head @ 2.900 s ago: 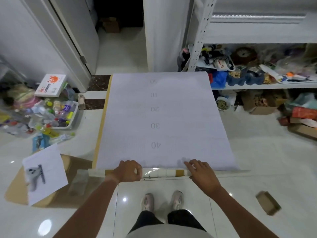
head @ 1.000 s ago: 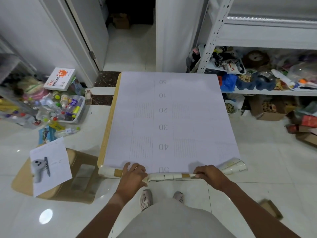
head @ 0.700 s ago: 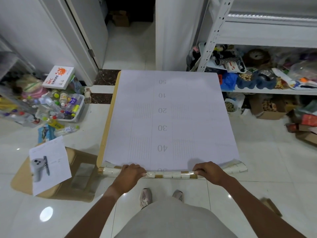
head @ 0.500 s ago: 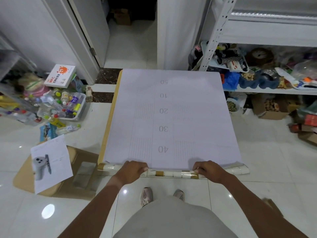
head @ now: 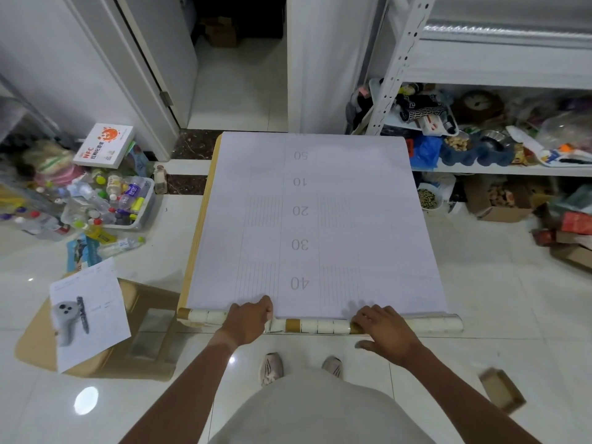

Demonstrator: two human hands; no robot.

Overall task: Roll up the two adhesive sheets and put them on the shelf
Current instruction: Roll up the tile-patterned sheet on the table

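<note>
Tiled floor [head: 480, 283] — left hand [head: 248, 322], right hand [head: 382, 328] curled over adhesive sheets' [head: 314, 225] roll.

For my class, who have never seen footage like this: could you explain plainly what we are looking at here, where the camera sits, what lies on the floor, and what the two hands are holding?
No machine here: a person wears a camera on the head, looking down at their own arms and shoes. On the tiled floor lies a large adhesive sheet, backing side up, printed with numbers. Its near edge is wound into a thin roll. The left hand and right hand each curl over that roll. A cluttered shelf stands to the right; a tub of bottles sits to the left.
</note>
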